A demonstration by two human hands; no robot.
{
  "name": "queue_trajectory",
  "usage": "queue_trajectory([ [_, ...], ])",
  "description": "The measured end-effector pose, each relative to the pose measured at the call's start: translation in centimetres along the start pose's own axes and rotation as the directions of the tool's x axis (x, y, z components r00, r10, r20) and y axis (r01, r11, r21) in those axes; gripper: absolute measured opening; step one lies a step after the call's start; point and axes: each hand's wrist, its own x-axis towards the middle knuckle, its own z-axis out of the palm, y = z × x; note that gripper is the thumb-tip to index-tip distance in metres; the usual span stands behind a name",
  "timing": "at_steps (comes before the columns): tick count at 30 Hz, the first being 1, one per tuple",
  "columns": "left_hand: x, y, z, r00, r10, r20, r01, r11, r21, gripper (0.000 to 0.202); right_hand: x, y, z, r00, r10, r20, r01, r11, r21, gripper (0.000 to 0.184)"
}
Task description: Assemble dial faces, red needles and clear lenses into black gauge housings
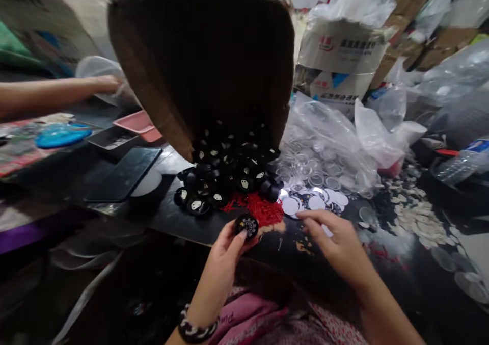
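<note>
My left hand (229,248) is closed around a small round black clock (246,226), its dark dial with pale markings facing up. My right hand (336,240) is over the table to the right, fingers slightly bent and apart. Its index fingertip is at the near edge of a pile of round dial discs (315,202), white side up on many of them; whether it touches one I cannot tell. Just beyond the clock lies a heap of thin red pieces (263,210). Several black round clock cases (229,174) spill from a tipped cardboard box (153,80).
Clear plastic rings (311,164) lie under a plastic bag (324,126) on the right. Small off-white parts (418,212) are scattered farther right. On the left are a dark flat tray (126,174), a pink tray (137,123) and another person's arm (49,95).
</note>
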Motion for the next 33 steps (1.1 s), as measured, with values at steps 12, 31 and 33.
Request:
queue_trajectory([
  [12,1.0,0.1,2.2,0.983,-0.181,0.037,0.185,0.958,-0.219,0.024,5.9,3.8,4.2,0.983,0.129,0.13,-0.041,0.848,-0.528,0.03],
  [31,-0.2,0.3,1.8,0.974,-0.223,0.049,0.228,0.953,-0.199,0.031,3.9,0.3,4.9,0.929,0.18,0.323,0.012,0.858,-0.514,0.014],
  [33,0.3,0.1,2.4,0.971,-0.222,0.092,0.238,0.943,-0.232,0.029,4.4,0.1,5.5,0.925,0.199,0.323,0.035,0.803,-0.595,0.014],
])
